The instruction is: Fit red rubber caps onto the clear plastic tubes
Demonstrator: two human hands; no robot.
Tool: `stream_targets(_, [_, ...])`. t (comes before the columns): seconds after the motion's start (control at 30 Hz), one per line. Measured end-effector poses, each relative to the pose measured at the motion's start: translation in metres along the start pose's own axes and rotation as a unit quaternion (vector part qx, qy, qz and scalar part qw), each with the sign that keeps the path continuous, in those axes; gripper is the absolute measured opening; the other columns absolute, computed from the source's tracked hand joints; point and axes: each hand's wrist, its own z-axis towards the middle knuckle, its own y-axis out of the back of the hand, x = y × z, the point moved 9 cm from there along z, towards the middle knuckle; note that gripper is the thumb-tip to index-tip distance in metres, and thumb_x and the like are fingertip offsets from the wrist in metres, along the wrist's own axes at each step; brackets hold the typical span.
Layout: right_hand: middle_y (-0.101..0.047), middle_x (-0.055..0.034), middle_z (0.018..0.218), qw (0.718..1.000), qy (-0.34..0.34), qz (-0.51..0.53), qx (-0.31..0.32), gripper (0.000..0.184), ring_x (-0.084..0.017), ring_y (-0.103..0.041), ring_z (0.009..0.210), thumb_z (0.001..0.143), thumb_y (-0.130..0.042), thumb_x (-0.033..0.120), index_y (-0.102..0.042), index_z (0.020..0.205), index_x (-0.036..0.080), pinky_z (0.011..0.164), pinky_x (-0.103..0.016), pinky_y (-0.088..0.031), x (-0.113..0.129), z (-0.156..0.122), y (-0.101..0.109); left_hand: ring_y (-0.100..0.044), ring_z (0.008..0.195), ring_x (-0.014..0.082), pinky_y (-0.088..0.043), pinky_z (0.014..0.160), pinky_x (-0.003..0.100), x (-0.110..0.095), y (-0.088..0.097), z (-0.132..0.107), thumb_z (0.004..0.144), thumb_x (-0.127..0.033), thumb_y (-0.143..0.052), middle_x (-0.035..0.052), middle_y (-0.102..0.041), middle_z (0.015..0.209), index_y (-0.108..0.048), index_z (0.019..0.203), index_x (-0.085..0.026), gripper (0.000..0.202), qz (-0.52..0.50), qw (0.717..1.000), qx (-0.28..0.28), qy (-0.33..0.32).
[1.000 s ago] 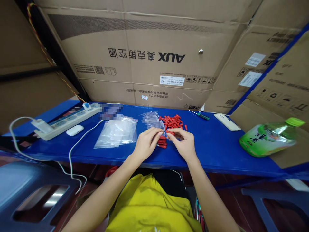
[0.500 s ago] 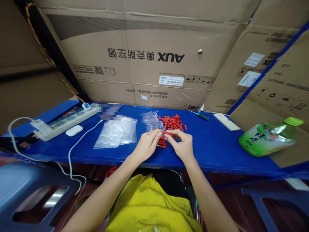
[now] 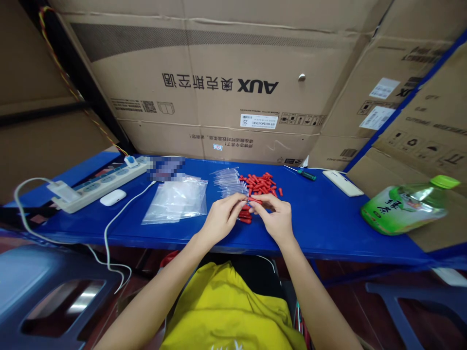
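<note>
Wears a yellow shirt (image 3: 226, 306), with both bare arms out over a shiny blue table (image 3: 317, 228). Grips a small red piece (image 3: 254, 200) in the right hand (image 3: 278, 218), pinching with the thumb and the bent fingers. Holds it close up to the left hand (image 3: 221, 218), nearly tip to tip. Has the left thumb and fingers pressed close together, maybe on the end of something thin, but too small and too covered there to tell for sure.

Holds the red piece right in the gap between the two hands, in front of the body. Has more red things lying side by side in a little row (image 3: 245, 215), just under and between the hands. Has a heap of loose red bits (image 3: 260, 183) just past the right hand, lying every which way. Has a bunch of thin clear sticks (image 3: 229, 182) just beside that heap, on its left. Has flat clear bags (image 3: 177, 199) left of the left hand, in a messy stack.

Has a white power strip (image 3: 105, 181) far to the left, with a small white case (image 3: 113, 197) near it. Has a screwdriver (image 3: 306, 175), a pale phone (image 3: 342, 183) and a green bottle (image 3: 397, 209) over on the right. Faces a big brown box (image 3: 219, 53) with black letters upside down.
</note>
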Motion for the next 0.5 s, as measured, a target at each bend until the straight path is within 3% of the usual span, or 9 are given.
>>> stream_targets(0.13, [-0.081,-0.0025,0.081,1.0,0.005,-0.002,0.0,0.015,-0.022,-0.08,0.07,0.093,-0.076,0.037,-0.08,0.101,0.024,0.07,-0.033,-0.067,0.0018,-0.0007,0.0003,-0.072,0.086,0.0176,-0.052,0.079,0.027,0.0001,-0.002,-0.0005,0.112,-0.032,-0.043,0.0039,-0.075,0.099,-0.065,0.113,-0.022,0.025,0.005,1.0,0.009,-0.002])
stream_targets(0.33, [-0.082,-0.0027,0.085,1.0,0.02,-0.018,-0.008,0.014,-0.022,-0.081,0.071,0.091,-0.078,0.035,-0.08,0.101,0.025,0.07,-0.033,-0.066,0.0045,-0.0009,0.0019,-0.073,0.093,0.0194,-0.054,0.087,0.029,-0.0016,-0.0016,0.0006,0.113,-0.033,-0.039,0.0069,-0.077,0.105,-0.067,0.115,-0.019,0.032,-0.006,1.0,0.007,-0.005])
stream_targets(0.5, [-0.082,-0.0018,0.083,0.999,0.036,-0.032,-0.007,0.011,-0.022,-0.081,0.07,0.092,-0.077,0.032,-0.08,0.101,0.025,0.071,-0.032,-0.066,0.0082,-0.0011,0.002,-0.071,0.089,0.0191,-0.053,0.084,0.03,0.0003,-0.0032,0.0005,0.113,-0.031,-0.038,0.0072,-0.075,0.099,-0.067,0.108,-0.018,0.032,0.016,1.0,0.014,-0.013])
